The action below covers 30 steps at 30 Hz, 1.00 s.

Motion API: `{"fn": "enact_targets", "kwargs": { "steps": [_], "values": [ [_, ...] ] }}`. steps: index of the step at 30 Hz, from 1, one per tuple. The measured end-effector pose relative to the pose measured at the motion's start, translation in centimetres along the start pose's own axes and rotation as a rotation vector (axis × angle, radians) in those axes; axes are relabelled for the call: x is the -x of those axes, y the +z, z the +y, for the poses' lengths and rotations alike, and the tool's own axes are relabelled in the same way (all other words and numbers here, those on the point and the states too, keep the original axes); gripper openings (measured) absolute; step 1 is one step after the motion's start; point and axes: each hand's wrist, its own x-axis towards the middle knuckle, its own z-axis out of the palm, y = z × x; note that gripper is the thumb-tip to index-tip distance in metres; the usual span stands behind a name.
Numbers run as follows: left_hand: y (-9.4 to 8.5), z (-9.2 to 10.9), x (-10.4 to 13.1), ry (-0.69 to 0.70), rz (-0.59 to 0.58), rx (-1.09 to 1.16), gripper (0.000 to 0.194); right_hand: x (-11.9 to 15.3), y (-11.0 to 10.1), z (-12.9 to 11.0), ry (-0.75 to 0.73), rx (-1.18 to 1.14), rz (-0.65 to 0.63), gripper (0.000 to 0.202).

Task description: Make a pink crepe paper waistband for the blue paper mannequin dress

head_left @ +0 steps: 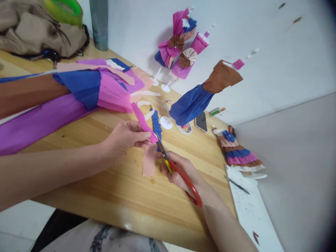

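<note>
My left hand [128, 134] pinches a narrow pink crepe paper strip [141, 119], held slanted above the table. Red-handled scissors [187, 182] are gripped in my right hand [181, 169], their blades meeting the strip's lower end close to my left thumb. Beneath my hands a peach paper piece [149, 162] lies on the wood. A ruffled blue paper strip [156, 122] rests just behind the blades. Further back stands a mini dress form [194, 98] in a brown paper top and a long blue paper skirt, on a round white base.
Paper sheets in several colours [78, 87] cover the table's left. Two decorated dress forms [181, 49] stand by the wall. A phone [201, 121], a tape roll [183, 127], a layered paper dress [240, 150] and a notebook with a pen [244, 196] lie toward the right.
</note>
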Motion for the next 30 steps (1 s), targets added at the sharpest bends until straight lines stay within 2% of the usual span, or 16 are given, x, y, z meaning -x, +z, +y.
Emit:
{"fn": "enact_targets", "kwargs": {
  "steps": [4, 11, 16, 19, 24, 27, 30],
  "values": [
    [0.0, 0.0, 0.1, -0.034, -0.003, 0.006, 0.011, 0.0, -0.1, -0.1, -0.005, -0.041, -0.01, 0.057],
    [-0.1, -0.1, 0.0, -0.071, -0.032, 0.055, 0.009, -0.1, 0.0, 0.0, 0.016, -0.117, -0.003, 0.052],
    [-0.3, -0.2, -0.2, -0.063, -0.041, 0.055, 0.008, -0.2, 0.1, -0.7, -0.016, -0.085, -0.008, 0.051],
    [-0.3, -0.4, -0.2, -0.06, -0.061, 0.042, 0.008, -0.4, 0.4, -1.6, -0.041, -0.052, 0.103, 0.045],
    [0.0, -1.0, 0.5, -0.067, -0.129, -0.041, 0.008, -0.9, 0.9, -2.6, -0.038, -0.135, 0.333, 0.042],
    [0.1, -1.5, 0.8, -0.077, -0.152, -0.107, 0.009, -1.2, 1.0, -2.7, -0.069, -0.15, 0.391, 0.042],
    [0.2, -2.0, 0.8, -0.092, -0.16, -0.139, 0.01, -1.6, 1.5, -2.5, -0.067, -0.174, 0.396, 0.043]
  ]
}}
